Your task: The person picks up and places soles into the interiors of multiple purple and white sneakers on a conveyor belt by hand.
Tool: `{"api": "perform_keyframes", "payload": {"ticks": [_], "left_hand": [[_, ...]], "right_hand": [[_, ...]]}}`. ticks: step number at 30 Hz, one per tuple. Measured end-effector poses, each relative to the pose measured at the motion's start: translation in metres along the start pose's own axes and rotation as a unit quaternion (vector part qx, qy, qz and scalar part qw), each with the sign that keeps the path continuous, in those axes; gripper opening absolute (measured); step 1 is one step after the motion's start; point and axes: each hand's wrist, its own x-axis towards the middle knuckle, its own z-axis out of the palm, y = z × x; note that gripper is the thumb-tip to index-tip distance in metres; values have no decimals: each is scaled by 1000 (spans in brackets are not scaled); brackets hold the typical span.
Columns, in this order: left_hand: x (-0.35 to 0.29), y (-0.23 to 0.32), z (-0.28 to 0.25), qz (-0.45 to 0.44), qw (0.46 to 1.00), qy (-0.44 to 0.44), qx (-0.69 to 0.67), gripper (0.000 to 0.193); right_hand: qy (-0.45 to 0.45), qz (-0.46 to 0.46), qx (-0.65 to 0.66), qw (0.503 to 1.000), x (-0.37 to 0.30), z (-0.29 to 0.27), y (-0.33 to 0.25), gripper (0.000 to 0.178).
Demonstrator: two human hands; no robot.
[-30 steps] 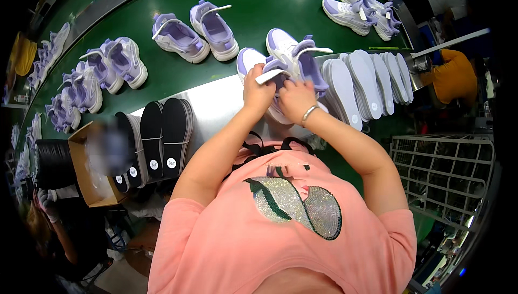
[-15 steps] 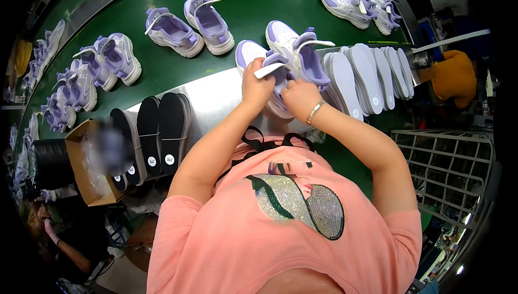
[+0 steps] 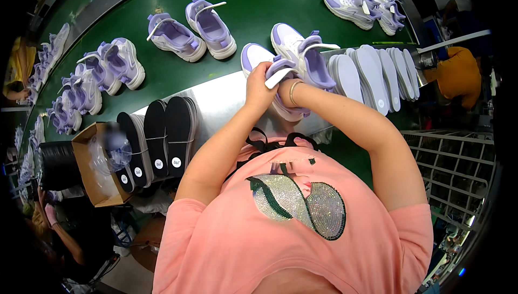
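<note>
Across the bench's near metal edge (image 3: 221,97) lies a lilac-and-white shoe (image 3: 257,56), judged light and soft-uppered, left hand (image 3: 261,90) closed on its collar, right hand (image 3: 285,91) inside, fingers hidden, spread undeterminable; sole likely firmest hold.

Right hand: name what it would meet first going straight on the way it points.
Probably the inner toe end of the white-and-lilac shoe that the right hand is inside; the remaining depth is hidden.
</note>
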Motion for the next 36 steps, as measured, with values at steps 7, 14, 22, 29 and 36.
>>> {"api": "perform_keyframes", "payload": {"ticks": [7, 14, 22, 29, 36], "left_hand": [[3, -3, 6, 13, 999, -4, 35, 37], [0, 3, 3, 42, 998, -2, 56, 40], [4, 3, 14, 38, 998, 11, 44, 35], [2, -14, -1, 68, 995, 22, 63, 37], [4, 4, -64, -93, 989, 42, -111, 45]], "right_hand": [[64, 21, -36, 997, 18, 19, 6, 51], [-77, -58, -22, 995, 8, 20, 17, 41], [-41, -42, 51, 997, -8, 59, 31, 34], [281, -144, 212, 925, -33, 77, 38, 30], [447, 134, 124, 876, -36, 114, 84, 25]]}}
